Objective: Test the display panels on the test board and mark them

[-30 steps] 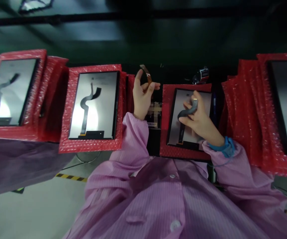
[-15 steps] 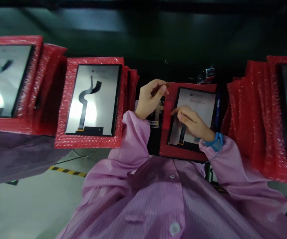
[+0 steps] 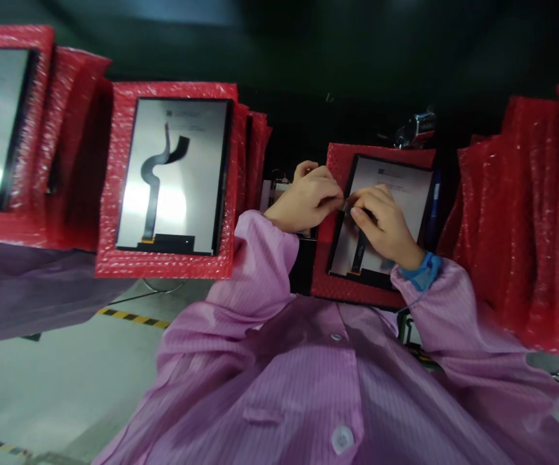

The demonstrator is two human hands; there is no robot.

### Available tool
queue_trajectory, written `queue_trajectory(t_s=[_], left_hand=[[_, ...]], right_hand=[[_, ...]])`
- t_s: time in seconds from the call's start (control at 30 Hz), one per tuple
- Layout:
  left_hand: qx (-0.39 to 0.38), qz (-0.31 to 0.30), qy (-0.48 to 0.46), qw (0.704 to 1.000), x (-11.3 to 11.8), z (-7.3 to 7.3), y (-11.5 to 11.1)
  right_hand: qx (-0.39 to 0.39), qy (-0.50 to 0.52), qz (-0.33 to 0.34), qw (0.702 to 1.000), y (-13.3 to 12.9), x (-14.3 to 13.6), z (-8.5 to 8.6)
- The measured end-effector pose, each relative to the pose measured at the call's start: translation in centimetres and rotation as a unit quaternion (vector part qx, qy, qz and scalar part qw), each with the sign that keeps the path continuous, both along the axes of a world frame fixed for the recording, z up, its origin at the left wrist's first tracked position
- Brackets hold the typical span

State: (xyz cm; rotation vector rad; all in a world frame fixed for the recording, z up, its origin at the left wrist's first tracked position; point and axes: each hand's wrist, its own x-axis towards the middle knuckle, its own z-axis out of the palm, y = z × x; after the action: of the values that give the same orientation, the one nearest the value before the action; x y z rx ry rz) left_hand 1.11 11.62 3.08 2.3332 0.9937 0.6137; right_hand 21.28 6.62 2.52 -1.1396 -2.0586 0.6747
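Observation:
A display panel with a dark ribbon cable lies on a red bubble-wrap sheet in front of my body. Over its left edge my left hand is closed, fingertips pinched on something too small to make out. My right hand, with a blue band at the wrist, is above the panel; its thumb and fingers close together near the left fingertips. What it grips, if anything, is hidden. The two hands' fingertips nearly meet.
Another panel rests on a red bubble-wrap stack to the left, with more stacks beyond. Red bags stand at the right. A blue pen and a shiny metal object lie near the centre panel.
My left hand has moved right and down, turning its back up, and its fingertips have come to the right hand's. The whole view has shifted slightly.

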Motion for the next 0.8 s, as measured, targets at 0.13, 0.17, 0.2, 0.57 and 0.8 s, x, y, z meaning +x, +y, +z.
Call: queue_trajectory(t_s=[0.13, 0.17, 0.2, 0.57, 0.8], left_hand=[[-0.006, -0.001, 0.002, 1.000, 0.13, 0.10, -0.19], [-0.005, 0.001, 0.001, 1.000, 0.14, 0.10, -0.22], [-0.003, 0.002, 0.000, 1.000, 0.13, 0.09, -0.23], [0.020, -0.007, 0.010, 1.000, -0.05, -0.15, -0.23], [0.019, 0.006, 0.021, 1.000, 0.20, -0.24, -0.46]], right_hand=[[-0.003, -0.021, -0.009, 1.000, 0.08, -0.17, -0.18], [-0.004, -0.025, -0.009, 1.000, 0.08, -0.19, -0.19], [-0.005, -0.029, -0.008, 1.000, 0.07, -0.19, -0.19], [0.027, -0.025, -0.017, 0.999, 0.11, -0.20, -0.69], [0.025, -0.043, -0.028, 0.998, 0.02, -0.42, -0.69]])
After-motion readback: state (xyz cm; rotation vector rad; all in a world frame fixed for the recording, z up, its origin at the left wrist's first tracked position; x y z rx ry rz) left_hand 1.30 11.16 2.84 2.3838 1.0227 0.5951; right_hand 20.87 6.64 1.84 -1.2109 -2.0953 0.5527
